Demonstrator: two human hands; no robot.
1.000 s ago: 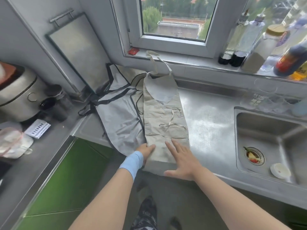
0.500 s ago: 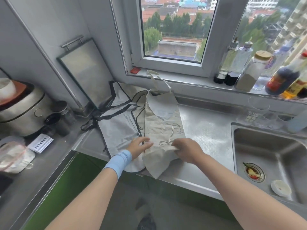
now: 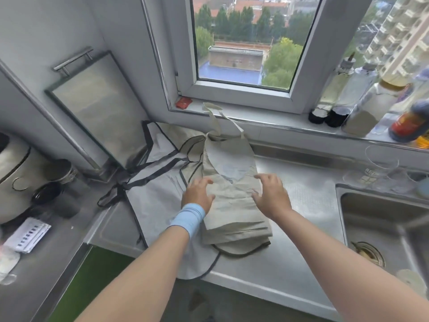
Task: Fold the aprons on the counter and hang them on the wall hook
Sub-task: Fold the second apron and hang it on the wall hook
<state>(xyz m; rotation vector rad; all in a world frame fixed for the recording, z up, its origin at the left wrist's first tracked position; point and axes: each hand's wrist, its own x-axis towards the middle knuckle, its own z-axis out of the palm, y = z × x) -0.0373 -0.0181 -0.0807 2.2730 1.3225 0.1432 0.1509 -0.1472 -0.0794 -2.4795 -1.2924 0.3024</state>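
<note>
Centre of frame: beige apron (image 3: 232,205), folded over, lying on a grey apron (image 3: 155,201) on the steel counter (image 3: 308,201). Left hand (image 3: 198,192) and right hand (image 3: 270,194) flank it, fingers spread, apparently pressing its edges.

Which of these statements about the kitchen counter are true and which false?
1. Both hands rest on the beige apron, left hand and right hand. True.
2. The beige apron lies in the sink. False: it lies on the counter, left of the sink.
3. A grey apron with dark trim lies partly under the beige one. True.
4. The beige apron's neck loop hangs on a wall hook. False: it reaches up to the windowsill.
5. The left wrist wears a red band. False: the wristband is light blue.
</note>
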